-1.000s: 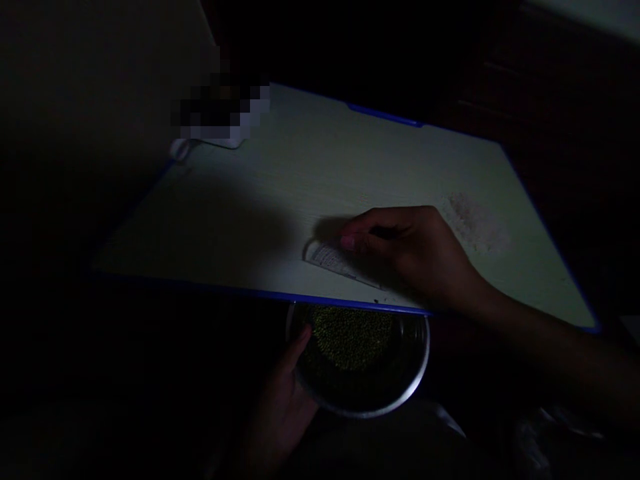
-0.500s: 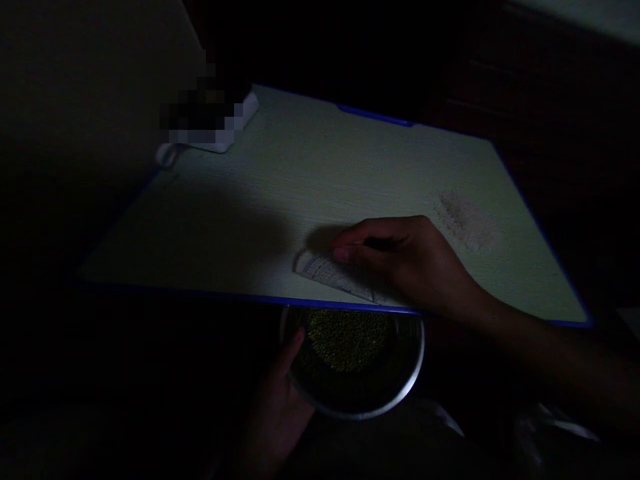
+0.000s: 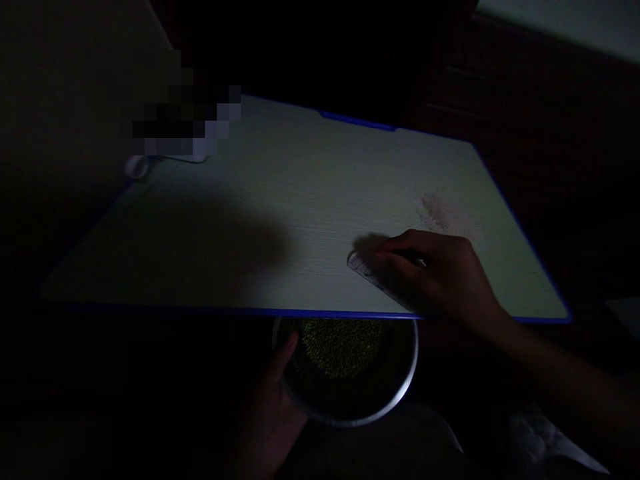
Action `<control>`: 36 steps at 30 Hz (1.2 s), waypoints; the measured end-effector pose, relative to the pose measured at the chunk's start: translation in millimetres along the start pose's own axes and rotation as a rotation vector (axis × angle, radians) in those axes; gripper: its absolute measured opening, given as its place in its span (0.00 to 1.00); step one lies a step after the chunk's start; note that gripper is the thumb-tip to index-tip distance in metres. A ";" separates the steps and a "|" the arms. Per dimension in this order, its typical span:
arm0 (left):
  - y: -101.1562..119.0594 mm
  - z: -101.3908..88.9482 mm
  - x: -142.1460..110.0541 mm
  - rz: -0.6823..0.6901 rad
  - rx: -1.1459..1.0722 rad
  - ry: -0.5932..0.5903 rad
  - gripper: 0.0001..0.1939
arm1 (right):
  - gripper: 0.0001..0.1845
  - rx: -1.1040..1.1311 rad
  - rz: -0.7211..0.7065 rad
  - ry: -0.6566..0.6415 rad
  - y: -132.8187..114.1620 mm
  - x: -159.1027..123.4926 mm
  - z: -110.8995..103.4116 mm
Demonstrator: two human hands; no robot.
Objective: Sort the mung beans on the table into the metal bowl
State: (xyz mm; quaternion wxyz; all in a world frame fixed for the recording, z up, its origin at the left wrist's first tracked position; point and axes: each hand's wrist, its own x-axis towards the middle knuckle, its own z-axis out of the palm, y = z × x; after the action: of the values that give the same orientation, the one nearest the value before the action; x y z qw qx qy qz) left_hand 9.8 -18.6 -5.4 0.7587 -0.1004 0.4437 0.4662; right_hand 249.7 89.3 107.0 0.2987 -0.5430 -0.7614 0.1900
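My left hand (image 3: pixel 277 420) is closed on the left side of a round metal bowl (image 3: pixel 357 421), its thumb over the rim. Small green beans (image 3: pixel 343 347), like mung beans, lie in the bowl, which sits just under the near edge of a pale, blue-edged board (image 3: pixel 300 193). My right hand (image 3: pixel 447 270) pinches a folded piece of printed paper (image 3: pixel 366 270) against the board's surface near that edge. Part of the paper is hidden under the fingers. Just beyond this hand, a thin pale heap of powder or fine grains (image 3: pixel 450 217) is spread on the board.
At the board's far left corner stands a white object (image 3: pixel 197 158), mostly blurred out, with a white loop (image 3: pixel 137 167) beside it. A light crumpled thing (image 3: pixel 537 433) shows at the lower right. The room is very dark.
My right hand has slid the folded paper to the right along the board, closer to the pale heap. The left hand still holds the bowl at the edge. The view has shifted slightly.
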 end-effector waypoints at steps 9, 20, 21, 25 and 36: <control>-6.6 -1.1 7.7 -0.091 0.017 -0.106 0.09 | 0.07 0.011 0.031 -0.052 45.2 -16.5 -62.2; -16.7 -5.5 12.1 -0.081 -0.020 -0.015 0.11 | 0.12 0.178 -0.293 -0.326 27.9 8.6 -34.4; -17.5 -3.8 11.1 -0.078 -0.025 -0.007 0.12 | 0.12 0.182 -0.310 -0.326 25.6 14.9 -29.5; -14.7 15.0 1.9 -0.068 -0.036 0.012 0.13 | 0.10 0.195 -0.313 -0.328 17.4 34.8 -14.8; -11.4 42.5 -4.1 -0.089 -0.036 0.130 0.20 | 0.08 0.023 -0.102 -0.102 30.6 8.2 -65.8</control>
State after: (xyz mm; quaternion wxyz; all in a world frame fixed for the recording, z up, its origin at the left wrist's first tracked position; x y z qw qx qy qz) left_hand 42.9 -3.3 19.7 0.7464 -0.1638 0.4787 0.4324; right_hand 313.1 105.1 139.6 0.2750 -0.4894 -0.8002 0.2109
